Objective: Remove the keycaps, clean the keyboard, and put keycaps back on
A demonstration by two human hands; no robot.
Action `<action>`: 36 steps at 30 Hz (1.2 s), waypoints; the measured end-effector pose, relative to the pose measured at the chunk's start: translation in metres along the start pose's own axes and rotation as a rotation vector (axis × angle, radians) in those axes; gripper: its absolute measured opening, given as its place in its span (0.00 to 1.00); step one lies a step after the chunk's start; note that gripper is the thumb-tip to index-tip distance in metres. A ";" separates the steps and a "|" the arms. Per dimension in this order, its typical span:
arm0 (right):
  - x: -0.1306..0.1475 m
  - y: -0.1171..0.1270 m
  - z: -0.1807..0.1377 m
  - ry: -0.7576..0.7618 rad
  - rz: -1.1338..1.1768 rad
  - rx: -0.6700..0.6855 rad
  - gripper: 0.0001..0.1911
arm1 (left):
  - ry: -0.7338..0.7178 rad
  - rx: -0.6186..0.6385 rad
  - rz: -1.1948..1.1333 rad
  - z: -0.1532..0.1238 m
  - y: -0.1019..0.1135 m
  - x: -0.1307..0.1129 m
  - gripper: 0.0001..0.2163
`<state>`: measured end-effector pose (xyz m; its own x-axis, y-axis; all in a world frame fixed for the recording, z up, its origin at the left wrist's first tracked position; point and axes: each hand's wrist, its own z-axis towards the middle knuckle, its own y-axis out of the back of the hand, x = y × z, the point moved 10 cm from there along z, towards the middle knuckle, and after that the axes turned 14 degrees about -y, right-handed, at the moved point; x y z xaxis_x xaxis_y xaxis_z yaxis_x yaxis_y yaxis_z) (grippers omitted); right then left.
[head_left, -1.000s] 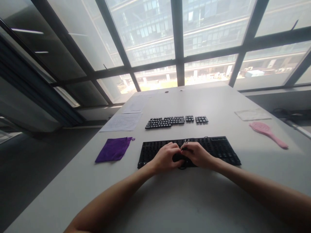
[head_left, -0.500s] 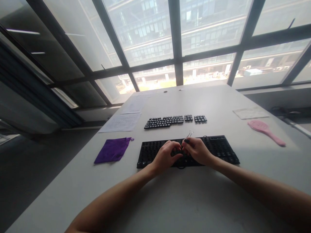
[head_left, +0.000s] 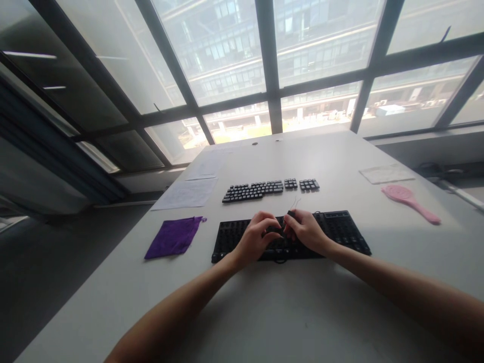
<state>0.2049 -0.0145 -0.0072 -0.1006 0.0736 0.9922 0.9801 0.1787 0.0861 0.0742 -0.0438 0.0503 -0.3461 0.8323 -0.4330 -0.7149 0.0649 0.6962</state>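
Observation:
A black keyboard (head_left: 340, 237) with most of its keycaps off lies in front of me, both hands over its middle. My right hand (head_left: 304, 229) is closed round the dark handle of a keycap puller (head_left: 291, 214); its two thin wires point up and away from me. My left hand (head_left: 259, 234) is curled close beside it, thumb and fingertips brought together. Whether a keycap is between them is too dark to see. Behind the keyboard, removed black keycaps (head_left: 253, 191) stand in neat rows, grouped in blocks like a keyboard layout.
To the left lie a purple drawstring pouch (head_left: 174, 237) and sheets of paper (head_left: 185, 194). At the right are a pink hairbrush (head_left: 410, 201) and a pale flat packet (head_left: 385, 173). The white table (head_left: 264, 312) reaches to the windows.
The right hand has tilted slightly, and the puller's wires now stand a little higher. My left fingertips have drawn closer together. The whole view has shifted slightly.

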 end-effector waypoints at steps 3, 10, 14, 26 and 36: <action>-0.002 -0.001 0.001 -0.009 0.008 0.009 0.19 | 0.088 -0.051 0.030 0.016 0.017 0.036 0.05; -0.006 -0.001 0.003 -0.008 0.010 0.014 0.19 | 0.190 0.134 0.258 0.042 0.005 0.122 0.00; -0.008 -0.003 0.005 -0.020 0.013 0.031 0.18 | 0.167 0.180 0.270 0.042 -0.004 0.131 0.03; -0.007 -0.003 0.003 -0.017 0.024 0.037 0.18 | 0.140 0.200 0.465 0.057 -0.003 0.139 0.03; -0.006 -0.003 0.003 -0.019 0.023 0.045 0.17 | 0.129 0.201 0.505 0.064 -0.003 0.146 0.01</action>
<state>0.2022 -0.0129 -0.0135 -0.0814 0.0963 0.9920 0.9737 0.2203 0.0585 0.0644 0.1128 0.0219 -0.6959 0.7142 -0.0752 -0.3156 -0.2101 0.9253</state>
